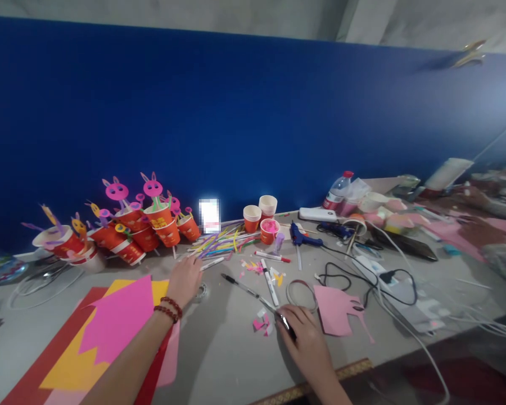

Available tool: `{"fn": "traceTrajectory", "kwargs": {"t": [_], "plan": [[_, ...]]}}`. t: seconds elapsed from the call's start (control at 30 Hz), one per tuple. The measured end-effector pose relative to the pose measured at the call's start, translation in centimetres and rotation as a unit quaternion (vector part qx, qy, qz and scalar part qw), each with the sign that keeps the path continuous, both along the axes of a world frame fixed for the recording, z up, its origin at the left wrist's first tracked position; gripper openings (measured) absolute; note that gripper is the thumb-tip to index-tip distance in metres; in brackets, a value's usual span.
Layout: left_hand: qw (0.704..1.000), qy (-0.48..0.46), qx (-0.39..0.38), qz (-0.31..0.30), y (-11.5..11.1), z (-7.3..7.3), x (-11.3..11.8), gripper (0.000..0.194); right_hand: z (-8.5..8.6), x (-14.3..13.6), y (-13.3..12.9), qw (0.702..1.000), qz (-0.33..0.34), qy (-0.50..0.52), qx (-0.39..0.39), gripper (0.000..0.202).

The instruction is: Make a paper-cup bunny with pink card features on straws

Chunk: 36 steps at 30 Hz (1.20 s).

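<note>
My left hand (188,277), with red bead bracelets on the wrist, reaches to the near edge of a pile of coloured pipe cleaners (219,241). Its fingers look stretched out and apart, beside a white marker (213,263); a small tape roll (202,291) lies by the palm. My right hand (301,336) is closed around a slim silvery tool with a glossy black handle (285,325), its thin end pointing away to the left. Just beyond that end lies a black-tipped pen (239,286). Pink paper scraps (261,324) lie left of this hand.
Red paper cups with pink rabbit faces (152,188) cluster at back left. Coloured paper sheets (118,320) lie under my left forearm. A blue glue gun (303,236), its cable, a power strip (375,275) and a bottle (339,191) occupy the right. A blue partition (253,124) stands behind.
</note>
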State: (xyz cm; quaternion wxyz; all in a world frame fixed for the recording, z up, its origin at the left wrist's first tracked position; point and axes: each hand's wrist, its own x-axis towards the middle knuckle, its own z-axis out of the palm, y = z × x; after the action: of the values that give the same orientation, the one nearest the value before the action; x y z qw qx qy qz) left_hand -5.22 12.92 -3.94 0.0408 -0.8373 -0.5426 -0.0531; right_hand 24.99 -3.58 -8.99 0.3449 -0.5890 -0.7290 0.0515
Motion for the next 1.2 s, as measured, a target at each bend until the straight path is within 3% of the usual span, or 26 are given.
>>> {"fn": "traceTrajectory", "kwargs": {"t": [0.2, 0.33, 0.53, 0.63, 0.8, 0.97, 1.2], "plan": [[0.976, -0.005, -0.036, -0.214, -2.1, -0.7, 6.3, 0.022, -0.9, 0.4, -0.3, 0.999, -0.025, -0.015, -0.012, 0.021], [0.964, 0.011, -0.043, -0.264, -2.0, -1.3, 7.7, 0.021, -1.0, 0.7, -0.4, 0.999, -0.027, -0.017, -0.011, 0.023], [0.964, 0.046, -0.051, -0.259, -0.3, 0.1, 4.6, 0.025, -1.4, 2.3, -0.8, 0.998, -0.052, -0.035, 0.004, 0.022], [0.968, 0.055, -0.053, -0.238, -0.1, 0.6, 3.7, 0.023, -0.7, 2.7, -0.3, 0.996, -0.066, -0.052, 0.014, 0.018], [0.975, 0.046, -0.051, -0.211, -0.6, 0.2, 4.3, 0.021, 1.3, 1.2, 2.7, 0.990, -0.084, -0.114, -0.017, 0.019], [0.978, 0.017, -0.055, -0.198, -2.1, -0.4, 4.4, 0.018, 1.7, 0.3, 5.8, 0.986, -0.088, -0.140, -0.039, 0.028], [0.978, -0.060, -0.070, -0.185, -2.4, -0.9, 5.7, 0.027, 3.4, 3.3, 7.0, 0.989, -0.051, -0.135, -0.032, 0.027]]}}
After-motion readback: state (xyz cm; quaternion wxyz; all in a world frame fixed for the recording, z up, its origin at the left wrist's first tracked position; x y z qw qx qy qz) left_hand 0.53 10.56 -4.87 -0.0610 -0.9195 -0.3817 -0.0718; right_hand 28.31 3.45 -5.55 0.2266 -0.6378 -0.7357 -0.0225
